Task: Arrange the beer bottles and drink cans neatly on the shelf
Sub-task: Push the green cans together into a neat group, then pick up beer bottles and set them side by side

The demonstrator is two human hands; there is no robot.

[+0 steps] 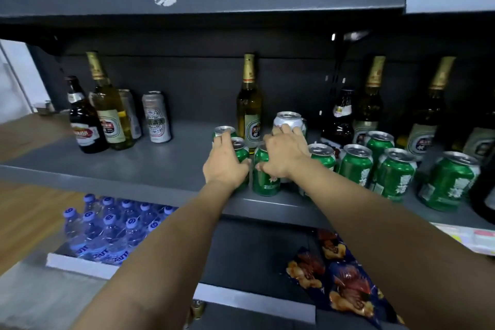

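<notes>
Curling round the green cans (pixel 265 169) on the shelf (pixel 150 166), the left hand (pixel 225 161) grips one and the right hand (pixel 284 155) another; they look light, rigid, slick, best held mid-wall, while glass beer bottles (pixel 249 112) behind need firmer body grasps.

You're standing in a shop, at a dark metal display shelf (pixel 134 166) stocked with beer bottles (pixel 249 104) and green drink cans (pixel 393 174). Shrink-wrapped water bottles (pixel 107 230) sit on the tier below, beside snack packets (pixel 345 284), with more packed goods overhead.
</notes>
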